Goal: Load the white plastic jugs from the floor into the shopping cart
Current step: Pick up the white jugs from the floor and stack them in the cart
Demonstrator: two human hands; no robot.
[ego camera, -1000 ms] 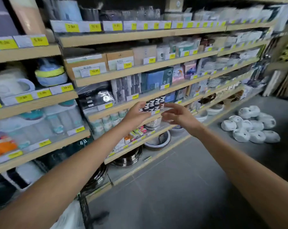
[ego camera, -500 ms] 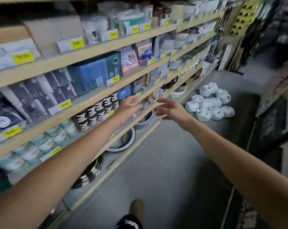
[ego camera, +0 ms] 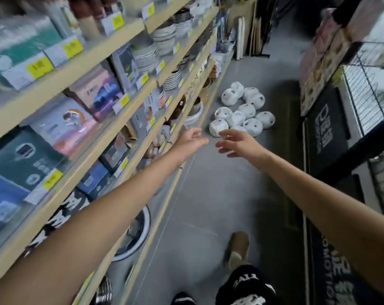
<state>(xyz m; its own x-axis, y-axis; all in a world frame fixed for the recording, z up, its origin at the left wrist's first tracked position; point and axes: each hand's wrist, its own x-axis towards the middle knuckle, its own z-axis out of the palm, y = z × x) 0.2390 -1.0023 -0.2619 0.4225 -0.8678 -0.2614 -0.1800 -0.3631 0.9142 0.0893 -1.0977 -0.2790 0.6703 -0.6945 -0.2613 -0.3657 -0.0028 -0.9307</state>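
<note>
Several white plastic jugs (ego camera: 243, 111) lie in a cluster on the grey floor, close to the foot of the shelving, ahead of me. My left hand (ego camera: 190, 143) and my right hand (ego camera: 238, 143) are both stretched out in front of me toward them, fingers apart, holding nothing. Both hands hang in the air short of the jugs and touch none of them. No shopping cart shows in the view.
Long wooden shelves (ego camera: 111, 91) packed with boxes, plates and bowls run along my left. A dark display stand (ego camera: 327, 128) with a wire rack (ego camera: 371, 89) narrows the aisle on the right. My foot (ego camera: 236, 249) is stepping on the grey floor (ego camera: 208, 194).
I have walked down the aisle and the view has tilted down. The jugs are nearer and more central, and both outstretched hands now point at them instead of the shelf.
</note>
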